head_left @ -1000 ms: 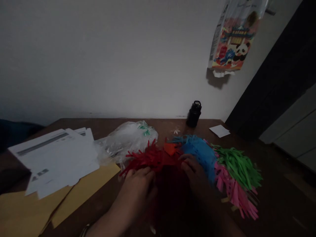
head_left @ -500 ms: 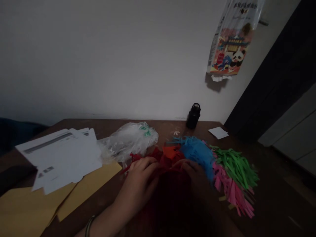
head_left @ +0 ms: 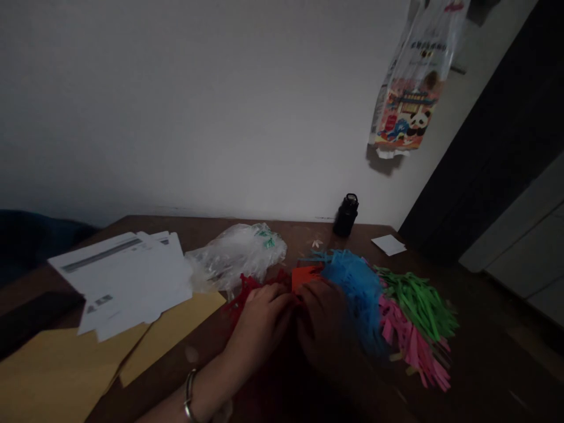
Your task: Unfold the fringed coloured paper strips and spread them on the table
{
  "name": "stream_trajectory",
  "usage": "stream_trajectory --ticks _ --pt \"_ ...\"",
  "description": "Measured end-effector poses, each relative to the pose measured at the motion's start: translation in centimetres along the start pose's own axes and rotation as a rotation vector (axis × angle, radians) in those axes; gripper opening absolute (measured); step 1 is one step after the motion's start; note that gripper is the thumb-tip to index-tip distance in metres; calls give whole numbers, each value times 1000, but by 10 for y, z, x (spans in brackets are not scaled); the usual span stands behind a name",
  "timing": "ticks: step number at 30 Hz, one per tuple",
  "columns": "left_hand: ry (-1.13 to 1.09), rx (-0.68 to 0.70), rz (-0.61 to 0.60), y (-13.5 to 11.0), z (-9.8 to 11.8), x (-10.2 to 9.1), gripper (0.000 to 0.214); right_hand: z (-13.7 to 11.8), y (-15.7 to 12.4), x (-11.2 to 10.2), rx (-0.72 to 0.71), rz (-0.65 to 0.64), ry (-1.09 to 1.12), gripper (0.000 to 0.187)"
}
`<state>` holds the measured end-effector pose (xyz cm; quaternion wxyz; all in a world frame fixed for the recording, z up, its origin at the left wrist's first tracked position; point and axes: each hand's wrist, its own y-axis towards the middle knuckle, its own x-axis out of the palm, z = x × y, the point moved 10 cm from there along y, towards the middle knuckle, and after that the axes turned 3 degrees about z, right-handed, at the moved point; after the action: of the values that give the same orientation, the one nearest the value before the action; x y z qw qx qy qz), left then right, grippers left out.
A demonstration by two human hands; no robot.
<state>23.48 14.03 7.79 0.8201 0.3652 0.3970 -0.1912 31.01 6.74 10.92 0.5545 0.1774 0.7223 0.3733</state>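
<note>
Red fringed tissue paper (head_left: 249, 288) lies at the middle front of the table, partly hidden under both hands and in deep shadow. My left hand (head_left: 264, 308), with a bracelet at the wrist, is closed on this paper with its fingers curled. Close beside it, my right hand (head_left: 319, 311) is also curled on the red paper; its fingertips are dim. An orange piece of paper (head_left: 304, 275) shows just beyond the hands. To the right of my right hand lies blue fringed tissue paper (head_left: 352, 279), with pink (head_left: 412, 341) and green (head_left: 420, 305) fringed bundles farther right.
A crumpled clear plastic bag (head_left: 238, 252) lies behind my left hand. White printed sheets (head_left: 127, 276) and yellow envelopes (head_left: 171, 335) cover the left side. A black bottle (head_left: 346, 215) and a small white paper (head_left: 388, 244) stand near the wall. A printed package (head_left: 405, 111) hangs above.
My hands have come closer together over the red paper, the right one moving left. The view has shifted slightly, so the table appears a little lower and farther right.
</note>
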Motion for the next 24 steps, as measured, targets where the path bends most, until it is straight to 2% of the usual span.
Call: stream_trajectory --ticks 4,6,9,12,16,24 --pt "96 -45 -2 3 -12 0 20 -12 21 39 -67 -229 -262 21" --pt "130 -90 23 7 -25 -6 22 -15 38 44 -106 -280 -303 21" --pt "165 -164 55 13 -47 -17 25 -10 68 32 -99 -260 -321 24" --pt "164 -212 59 17 -64 -22 27 7 96 17 -39 -220 -362 24" --pt "148 -255 42 18 -83 -17 30 24 125 1 12 -184 -407 18" --pt "148 -310 40 15 -112 -7 29 40 171 -32 51 -127 -503 21"
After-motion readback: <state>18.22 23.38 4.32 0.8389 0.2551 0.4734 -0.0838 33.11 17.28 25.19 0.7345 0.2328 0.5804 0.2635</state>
